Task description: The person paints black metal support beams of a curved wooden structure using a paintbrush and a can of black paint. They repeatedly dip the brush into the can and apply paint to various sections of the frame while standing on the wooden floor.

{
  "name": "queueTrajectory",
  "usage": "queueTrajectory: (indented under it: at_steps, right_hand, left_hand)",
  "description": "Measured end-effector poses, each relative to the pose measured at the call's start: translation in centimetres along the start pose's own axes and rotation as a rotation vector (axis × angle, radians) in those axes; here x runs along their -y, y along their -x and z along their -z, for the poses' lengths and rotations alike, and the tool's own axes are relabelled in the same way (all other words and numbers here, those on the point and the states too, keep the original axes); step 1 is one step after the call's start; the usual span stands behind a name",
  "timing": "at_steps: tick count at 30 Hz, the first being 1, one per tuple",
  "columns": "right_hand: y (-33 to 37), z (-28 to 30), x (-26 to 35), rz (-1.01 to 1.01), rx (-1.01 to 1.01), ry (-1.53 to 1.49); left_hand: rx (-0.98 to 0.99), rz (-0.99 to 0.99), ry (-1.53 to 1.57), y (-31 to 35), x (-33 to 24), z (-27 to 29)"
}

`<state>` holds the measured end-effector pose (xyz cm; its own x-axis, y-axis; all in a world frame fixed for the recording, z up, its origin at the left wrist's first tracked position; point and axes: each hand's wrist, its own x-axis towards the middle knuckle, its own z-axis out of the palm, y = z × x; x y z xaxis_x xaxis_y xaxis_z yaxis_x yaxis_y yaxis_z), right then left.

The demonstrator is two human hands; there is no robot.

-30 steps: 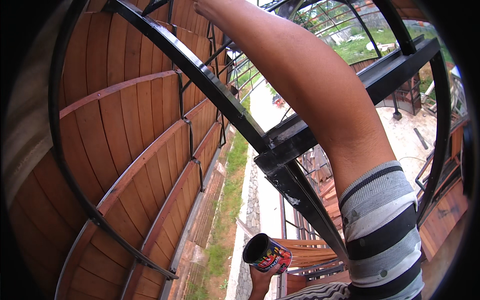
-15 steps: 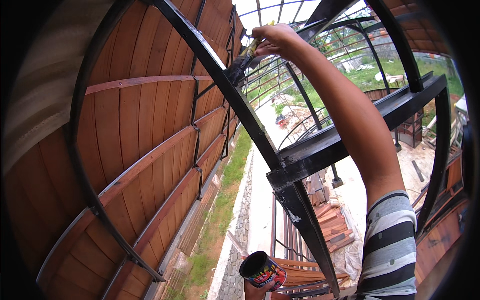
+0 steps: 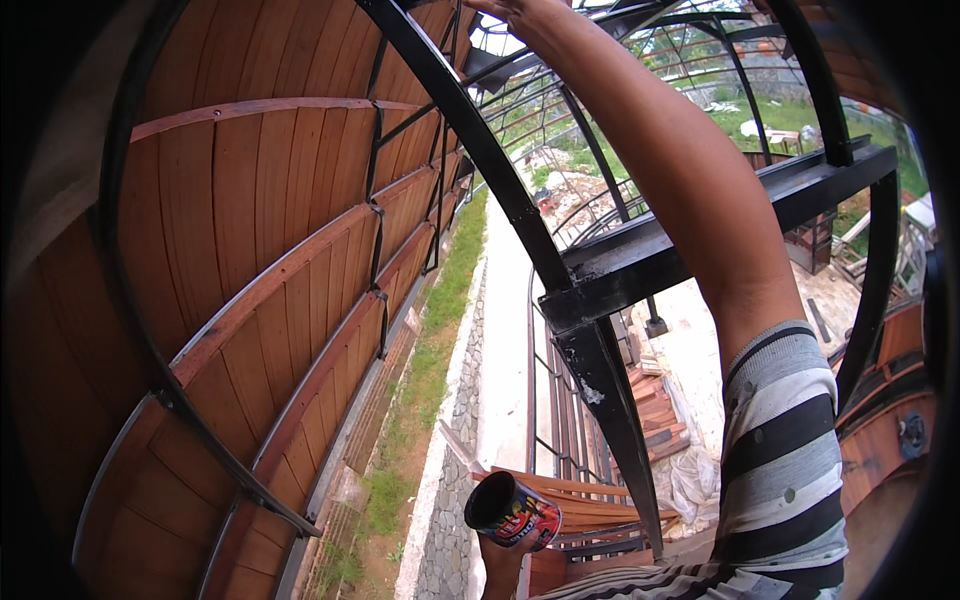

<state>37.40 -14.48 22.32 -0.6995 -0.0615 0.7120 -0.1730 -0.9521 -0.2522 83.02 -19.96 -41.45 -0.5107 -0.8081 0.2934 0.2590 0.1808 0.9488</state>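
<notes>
Low in the head view my left hand (image 3: pixel 502 562) is closed around a paint can (image 3: pixel 528 517), with a colourful label and a dark inside. The can is tilted and its open mouth faces up and left. My right arm reaches up across a black steel frame, and my right hand (image 3: pixel 515 10) is partly cut off by the top edge, beside a slanted black beam (image 3: pixel 470 140). Half a second ago that hand gripped a paintbrush with a dark head against this beam; the brush is now out of view.
A curved wall of wooden slats (image 3: pixel 240 210) with metal ribs fills the left. A black crossbeam (image 3: pixel 640 278) joins the slanted beam, and a tapered post (image 3: pixel 605 400) drops below it. Far beneath lie stacked planks (image 3: pixel 660 415), a stone edging (image 3: pixel 450 500) and a grass strip (image 3: pixel 440 320).
My right hand has moved up and left along the slanted beam, mostly past the top edge. The can in my left hand sits slightly higher and further left. The whole view has shifted somewhat.
</notes>
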Motion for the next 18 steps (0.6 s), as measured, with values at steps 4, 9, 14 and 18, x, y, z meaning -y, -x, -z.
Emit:
queueTrajectory:
  at_steps: [4, 9, 14, 18]
  right_hand:
    - [8.8, 7.2, -4.5, -0.178, 0.037, 0.286]
    - [21.9, 14.8, 1.9, -0.262, 0.08, 0.661]
    - [22.5, 16.2, 4.5, -0.343, 0.296, 0.953]
    - [16.1, 15.5, 1.8, 0.044, 0.384, 0.645]
  left_hand:
    - [-0.063, 0.036, 0.019, 2.3, 0.3, 0.9]
    - [-0.019, 0.165, 0.15, 1.3, -3.2, -3.9]
    - [0.067, 0.142, 0.077, 0.5, -0.6, -3.2]
    - [0.059, 0.184, -0.003, 0.8, -0.7, -2.4]
